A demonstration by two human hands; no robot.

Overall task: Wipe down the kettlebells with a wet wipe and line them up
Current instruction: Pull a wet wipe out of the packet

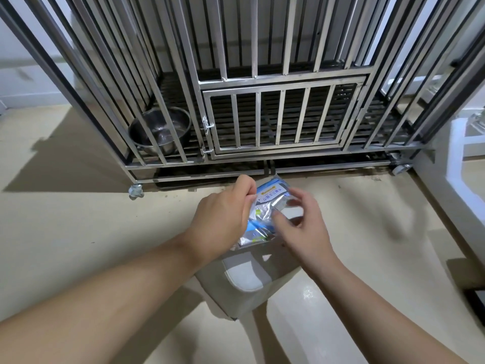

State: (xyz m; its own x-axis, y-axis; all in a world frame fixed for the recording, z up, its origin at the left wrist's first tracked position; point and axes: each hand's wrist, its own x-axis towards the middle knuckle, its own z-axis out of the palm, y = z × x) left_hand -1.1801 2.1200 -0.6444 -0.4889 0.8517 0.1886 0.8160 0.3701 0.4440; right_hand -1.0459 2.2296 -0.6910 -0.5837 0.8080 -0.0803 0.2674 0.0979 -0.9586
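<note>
Wipe pack: we hold the foil wet-wipe pack (265, 208) in the air, just in front of the steel cage (262, 74) and above a grey bin (244, 279) that stands on the floor.
Left hand: our left hand (223, 214) grasps the pack's left edge, fingers curled round it.
Right hand: our right hand (301, 222) pinches at the pack's top face with thumb and fingertips, at what looks like the opening flap (whether a wipe is already between the fingers, we cannot tell).
Kettlebells: none in view, so we cannot say where they stand relative to the cage.
Progress: by our judgement we are at the very start; no wipe is clearly out of the pack, nothing has been wiped, nothing lined up.
Left to do: draw a wipe, reach the kettlebells, wipe each one, set them in a row.
Near the cage: a steel bowl (160, 130) sits inside at its left front corner; a small barred door (280, 119) is closed in the middle of its front; casters (136, 191) carry its lower corners.
Floor: pale and glossy in front of the cage.
In the way: the bin is directly beneath our hands, and the cage closes off the space ahead; both hands are taken up by the pack.
</note>
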